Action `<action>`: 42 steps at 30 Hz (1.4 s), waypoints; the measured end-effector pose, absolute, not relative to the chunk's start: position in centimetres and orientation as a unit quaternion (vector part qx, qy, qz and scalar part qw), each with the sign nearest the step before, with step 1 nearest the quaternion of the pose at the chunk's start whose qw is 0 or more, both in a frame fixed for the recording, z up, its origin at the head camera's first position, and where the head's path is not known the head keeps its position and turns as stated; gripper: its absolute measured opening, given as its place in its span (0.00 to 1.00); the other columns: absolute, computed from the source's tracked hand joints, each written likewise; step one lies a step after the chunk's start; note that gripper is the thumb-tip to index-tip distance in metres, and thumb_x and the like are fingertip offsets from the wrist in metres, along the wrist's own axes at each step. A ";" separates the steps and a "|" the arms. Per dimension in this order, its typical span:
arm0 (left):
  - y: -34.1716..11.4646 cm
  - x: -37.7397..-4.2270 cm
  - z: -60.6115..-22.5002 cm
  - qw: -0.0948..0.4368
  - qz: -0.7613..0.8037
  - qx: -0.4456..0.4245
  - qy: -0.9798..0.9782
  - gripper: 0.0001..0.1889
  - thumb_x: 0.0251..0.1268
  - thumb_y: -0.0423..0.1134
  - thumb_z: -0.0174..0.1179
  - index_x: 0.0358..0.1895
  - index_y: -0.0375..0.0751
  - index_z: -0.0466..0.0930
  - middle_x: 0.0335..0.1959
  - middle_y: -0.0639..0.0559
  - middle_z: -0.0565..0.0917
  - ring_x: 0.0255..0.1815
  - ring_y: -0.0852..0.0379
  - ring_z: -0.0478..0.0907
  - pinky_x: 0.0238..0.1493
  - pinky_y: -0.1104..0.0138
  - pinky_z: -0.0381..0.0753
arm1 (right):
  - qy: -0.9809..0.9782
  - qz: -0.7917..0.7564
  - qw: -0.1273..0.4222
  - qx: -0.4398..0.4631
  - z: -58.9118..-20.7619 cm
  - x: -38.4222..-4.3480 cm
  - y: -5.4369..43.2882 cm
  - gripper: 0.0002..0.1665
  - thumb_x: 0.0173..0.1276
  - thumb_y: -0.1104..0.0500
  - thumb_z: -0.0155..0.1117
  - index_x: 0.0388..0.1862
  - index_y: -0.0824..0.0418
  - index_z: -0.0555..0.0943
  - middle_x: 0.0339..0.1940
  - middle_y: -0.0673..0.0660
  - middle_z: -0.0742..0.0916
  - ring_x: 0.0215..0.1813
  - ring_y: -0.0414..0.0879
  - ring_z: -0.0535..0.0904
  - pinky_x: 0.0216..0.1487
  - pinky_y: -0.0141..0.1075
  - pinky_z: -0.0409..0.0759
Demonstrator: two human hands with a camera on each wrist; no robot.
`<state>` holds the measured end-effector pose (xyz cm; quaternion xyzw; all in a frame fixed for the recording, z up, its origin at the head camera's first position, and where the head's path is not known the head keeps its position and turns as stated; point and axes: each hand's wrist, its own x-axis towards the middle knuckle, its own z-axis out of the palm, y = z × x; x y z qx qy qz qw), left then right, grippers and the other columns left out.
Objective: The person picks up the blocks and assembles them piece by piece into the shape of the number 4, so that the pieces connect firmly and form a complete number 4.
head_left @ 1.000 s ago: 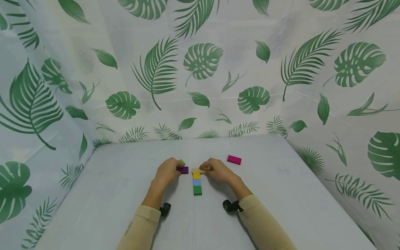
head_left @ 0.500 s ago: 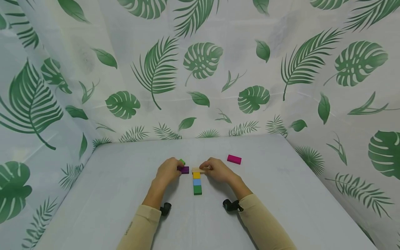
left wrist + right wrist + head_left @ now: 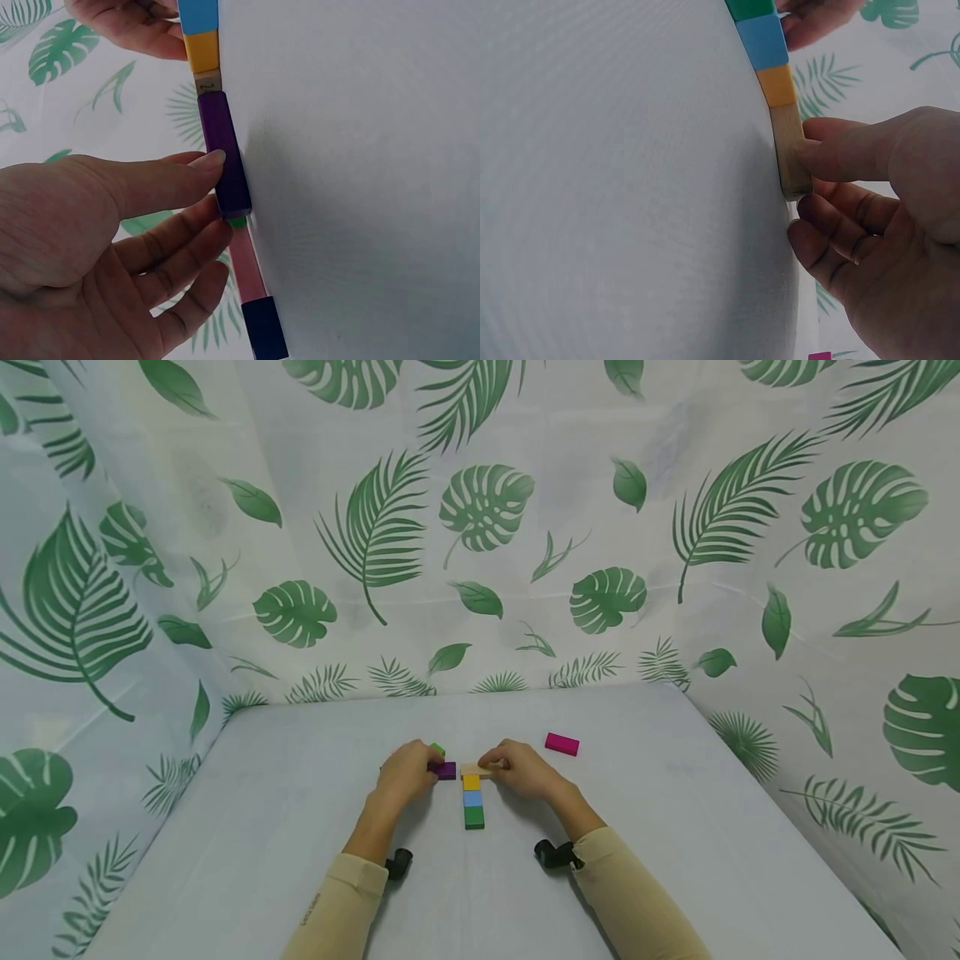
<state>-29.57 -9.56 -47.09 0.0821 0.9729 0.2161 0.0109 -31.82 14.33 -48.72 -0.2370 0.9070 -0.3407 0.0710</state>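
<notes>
My left hand (image 3: 403, 774) pinches a purple block (image 3: 447, 771) between thumb and fingers; the other fingers curl loosely behind it in the left wrist view. Just right of its free end lies a plain wooden block (image 3: 470, 769), with a narrow gap between the two in the head view. The thumb and fingers of my right hand (image 3: 525, 770) grip that wooden block at its right part. A yellow block (image 3: 471, 782), a light blue block (image 3: 472, 797) and a green block (image 3: 474, 817) run in a straight line from the wooden block toward me.
A magenta block (image 3: 562, 743) lies at the back right. A light green block (image 3: 437, 749) shows behind my left fingers. The left wrist view also has a pink block (image 3: 247, 266) and a dark blue block (image 3: 265, 328). Leaf-patterned cloth (image 3: 480, 635) closes off the table's back.
My left hand has slid the purple block slightly to the right, narrowing the gap to the wooden block. The right hand and the row of blocks have stayed in place.
</notes>
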 end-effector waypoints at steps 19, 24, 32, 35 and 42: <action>-9.3 -29.3 -46.8 0.006 0.219 0.102 0.970 0.13 0.63 0.31 0.72 0.51 0.43 0.91 0.51 0.48 0.88 0.56 0.49 0.83 0.61 0.52 0.82 | 0.907 -0.338 0.060 -0.243 -49.0 -32.1 14.3 0.15 0.73 0.66 0.65 0.54 0.56 0.90 0.46 0.52 0.87 0.44 0.45 0.76 0.47 0.38 0.78; -9.3 -29.2 -46.7 0.006 0.218 0.106 0.970 0.13 0.64 0.31 0.71 0.51 0.43 0.91 0.51 0.48 0.88 0.56 0.49 0.83 0.61 0.53 0.82 | 0.907 -0.338 0.058 -0.245 -48.9 -32.0 14.4 0.14 0.73 0.66 0.65 0.54 0.56 0.90 0.46 0.52 0.87 0.44 0.45 0.76 0.47 0.38 0.78; -9.3 -29.1 -46.5 0.003 0.219 0.109 0.970 0.13 0.64 0.31 0.71 0.51 0.43 0.91 0.50 0.48 0.88 0.54 0.50 0.83 0.58 0.53 0.83 | 0.906 -0.339 0.055 -0.248 -48.8 -31.9 14.4 0.15 0.74 0.67 0.65 0.54 0.57 0.90 0.47 0.53 0.87 0.45 0.45 0.76 0.47 0.39 0.78; -9.3 -29.1 -46.6 0.003 0.220 0.110 0.969 0.13 0.64 0.31 0.71 0.51 0.43 0.91 0.50 0.48 0.89 0.53 0.51 0.83 0.58 0.53 0.83 | 0.906 -0.339 0.054 -0.246 -48.9 -31.9 14.3 0.14 0.74 0.67 0.65 0.53 0.57 0.90 0.47 0.53 0.87 0.44 0.44 0.76 0.47 0.39 0.78; -9.1 -29.3 -46.7 0.008 0.220 0.106 0.970 0.14 0.64 0.31 0.71 0.52 0.43 0.91 0.52 0.49 0.89 0.56 0.51 0.83 0.60 0.53 0.83 | 0.909 -0.335 0.053 -0.242 -49.0 -32.0 14.3 0.15 0.73 0.66 0.65 0.53 0.55 0.90 0.47 0.52 0.87 0.45 0.44 0.77 0.48 0.38 0.79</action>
